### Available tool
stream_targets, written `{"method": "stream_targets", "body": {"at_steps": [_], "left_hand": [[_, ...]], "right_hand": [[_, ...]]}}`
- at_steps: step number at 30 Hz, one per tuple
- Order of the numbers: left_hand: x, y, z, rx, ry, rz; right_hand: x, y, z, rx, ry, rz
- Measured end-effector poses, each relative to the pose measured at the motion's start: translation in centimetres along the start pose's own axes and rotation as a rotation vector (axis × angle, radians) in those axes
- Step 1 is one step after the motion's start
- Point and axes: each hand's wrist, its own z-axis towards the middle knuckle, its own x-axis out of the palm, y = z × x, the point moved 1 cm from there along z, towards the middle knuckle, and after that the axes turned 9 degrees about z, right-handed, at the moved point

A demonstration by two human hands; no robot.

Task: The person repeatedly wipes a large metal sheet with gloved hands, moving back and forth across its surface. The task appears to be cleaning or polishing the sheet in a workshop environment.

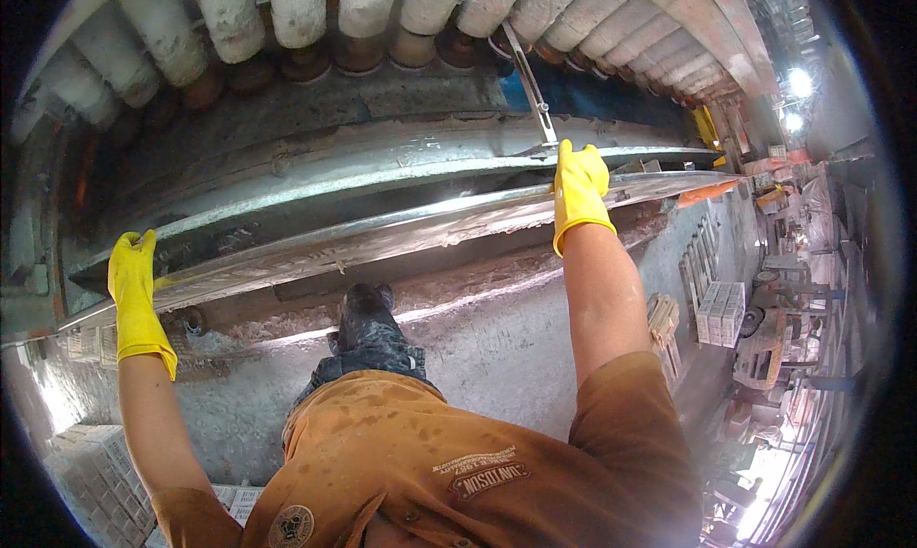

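Note:
Both my hands wear yellow rubber gloves. My left hand (132,279) rests on the left end of a long grey metal rail (382,237) that runs across the machine, fingers laid over its edge. My right hand (579,185) grips a slim metal rod (531,89) where it meets the upper rail; the rod slants up toward the rollers. My orange shirt fills the lower middle, and one dark boot (363,311) stands on the wet grey floor below the rail.
A row of thick, white-crusted rollers (296,13) arches over the machine at the top. Stacks of pale tiles or boxes stand at lower left (95,472) and at right (721,311). A long factory aisle with machinery runs along the right edge.

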Motion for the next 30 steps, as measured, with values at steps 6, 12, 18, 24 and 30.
{"method": "stream_targets", "body": {"at_steps": [6,12,18,24,30], "left_hand": [[0.0,-0.4,-0.1,-0.002,0.000,-0.045],[0.9,0.5,0.6,0.017,-0.004,-0.043],[-1.1,-1.1,-1.4,-0.028,0.073,-0.100],[-1.6,-2.2,-1.7,-0.005,0.020,0.055],[-2.0,-1.6,-2.4,-0.040,0.020,0.040]], "right_hand": [[-0.2,-0.4,-0.1,-0.019,-0.023,0.023],[-0.6,-0.1,-0.4,-0.039,0.027,-0.016],[-1.0,0.5,-0.7,-0.135,0.077,-0.166],[3.3,-6.3,6.4,-0.301,0.142,-0.100],[2.0,-2.7,2.6,-0.144,0.140,0.106]]}}
